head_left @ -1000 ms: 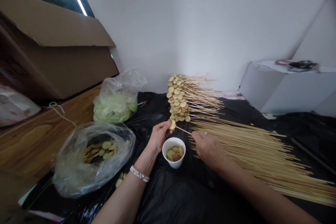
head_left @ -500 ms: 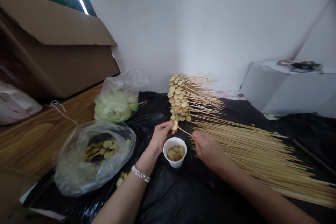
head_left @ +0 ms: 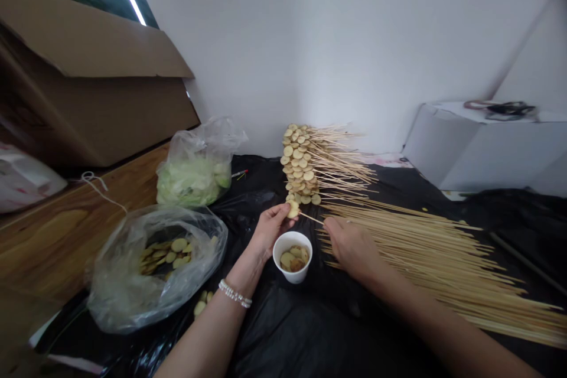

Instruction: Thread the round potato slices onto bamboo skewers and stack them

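Pinched in the fingers of my left hand [head_left: 271, 228] are pale round potato slices [head_left: 293, 208]. A thin wooden skewer [head_left: 312, 218] runs from these slices to my right hand [head_left: 352, 245], which is closed around its other end. Just below, between the hands, stands a white cup [head_left: 293, 276] with several slices inside. Beyond my left hand, a stack of skewered slices [head_left: 301, 156] lies with its sticks pointing right. Many bare skewers [head_left: 425, 260] are spread beside and under my right hand.
An open clear plastic bag [head_left: 128, 304] of slices lies at left, with loose slices [head_left: 202, 304] near my left forearm. Behind it sits a bag of pale green vegetable [head_left: 192, 180]. A cardboard box [head_left: 101, 100] stands back left, a white box [head_left: 482, 150] at right. Black plastic [head_left: 301, 336] covers the surface.
Both hands keep their holds on the slices and the skewer, in almost the same place. The whole view has shifted slightly; nothing else visibly differs.
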Motion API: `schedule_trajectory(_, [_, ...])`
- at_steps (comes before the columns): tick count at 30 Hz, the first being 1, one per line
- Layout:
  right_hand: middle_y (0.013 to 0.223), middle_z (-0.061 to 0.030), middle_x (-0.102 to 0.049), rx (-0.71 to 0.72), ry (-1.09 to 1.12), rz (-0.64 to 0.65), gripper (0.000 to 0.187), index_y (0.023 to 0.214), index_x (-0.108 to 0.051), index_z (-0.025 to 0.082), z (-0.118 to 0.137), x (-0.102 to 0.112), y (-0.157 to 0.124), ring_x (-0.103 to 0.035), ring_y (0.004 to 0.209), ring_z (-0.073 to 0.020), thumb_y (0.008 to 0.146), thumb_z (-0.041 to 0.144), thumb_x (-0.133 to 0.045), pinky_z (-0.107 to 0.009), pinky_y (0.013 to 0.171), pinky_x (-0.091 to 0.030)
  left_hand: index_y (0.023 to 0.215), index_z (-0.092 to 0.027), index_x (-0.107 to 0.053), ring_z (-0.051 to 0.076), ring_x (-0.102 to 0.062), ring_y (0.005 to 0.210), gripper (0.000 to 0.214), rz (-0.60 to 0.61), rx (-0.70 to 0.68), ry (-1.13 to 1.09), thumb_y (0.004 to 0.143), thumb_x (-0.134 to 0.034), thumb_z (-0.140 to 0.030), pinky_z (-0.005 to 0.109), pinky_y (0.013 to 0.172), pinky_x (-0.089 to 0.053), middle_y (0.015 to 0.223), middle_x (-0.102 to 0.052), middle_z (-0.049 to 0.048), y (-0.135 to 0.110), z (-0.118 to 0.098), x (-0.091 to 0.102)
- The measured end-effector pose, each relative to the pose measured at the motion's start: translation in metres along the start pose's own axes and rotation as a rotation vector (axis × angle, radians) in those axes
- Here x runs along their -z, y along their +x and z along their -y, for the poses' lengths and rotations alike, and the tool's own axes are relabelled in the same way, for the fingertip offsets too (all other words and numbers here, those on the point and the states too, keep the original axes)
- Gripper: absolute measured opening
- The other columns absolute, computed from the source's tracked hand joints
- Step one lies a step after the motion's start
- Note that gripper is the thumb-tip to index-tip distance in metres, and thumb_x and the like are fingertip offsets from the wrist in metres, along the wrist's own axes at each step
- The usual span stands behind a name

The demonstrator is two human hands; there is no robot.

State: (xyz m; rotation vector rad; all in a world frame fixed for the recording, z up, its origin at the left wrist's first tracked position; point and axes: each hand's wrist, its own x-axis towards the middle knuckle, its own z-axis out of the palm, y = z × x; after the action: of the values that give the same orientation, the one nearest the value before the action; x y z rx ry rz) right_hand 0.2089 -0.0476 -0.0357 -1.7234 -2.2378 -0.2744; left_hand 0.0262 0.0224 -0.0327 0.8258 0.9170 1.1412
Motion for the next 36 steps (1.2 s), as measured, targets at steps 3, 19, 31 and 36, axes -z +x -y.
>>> schedule_trajectory(3, [0.082,-0.0041,-0.065,-0.020,0.013,0.046,0.021,0.091,-0.058,0.018,0.002,0.003,0.000,-0.058,0.067,-0.0161,0.095,0.018,-0.037,-0.030,0.055,-0.021,0.078,-0.008,-0.072,0.009,-0.059,0.057,0.031,0.003,0.003,0.005,0.061,-0.082,-0.032,0.016,0.052,-0.046,0.069,-0.070,0.0078,0.000,0.000,0.002])
schedule_trajectory(19, [0.090,-0.0046,-0.067,-0.017,0.184,0.056,0.028,0.093,-0.063,0.020,-0.004,0.005,0.003,-0.058,0.080,-0.0159,0.097,0.023,-0.036,-0.026,0.064,-0.031,0.078,-0.008,-0.072,0.010,-0.062,0.062,0.031,-0.013,-0.033,-0.049,0.059,-0.083,-0.030,0.016,0.055,-0.048,0.073,-0.071,0.0091,0.006,0.004,0.004])
schedule_trajectory(31, [0.073,-0.0043,-0.067,-0.058,0.167,0.158,0.027,0.089,-0.059,0.019,-0.001,0.006,0.005,-0.057,0.062,-0.0141,0.097,0.024,-0.034,-0.027,0.056,-0.025,0.077,-0.009,-0.073,0.011,-0.061,0.062,0.036,-0.006,-0.067,-0.030,0.053,-0.085,-0.034,0.018,0.055,-0.047,0.071,-0.071,0.0082,0.009,0.006,0.008])
schedule_trajectory(36, [0.082,-0.0055,-0.068,-0.024,0.192,0.102,0.027,0.088,-0.061,0.018,-0.004,0.000,0.005,-0.058,0.073,-0.0147,0.095,0.021,-0.035,-0.026,0.061,-0.030,0.076,-0.009,-0.072,0.011,-0.061,0.061,0.038,-0.017,-0.057,-0.036,0.051,-0.086,-0.035,0.017,0.055,-0.046,0.071,-0.070,0.0083,0.010,0.007,0.008])
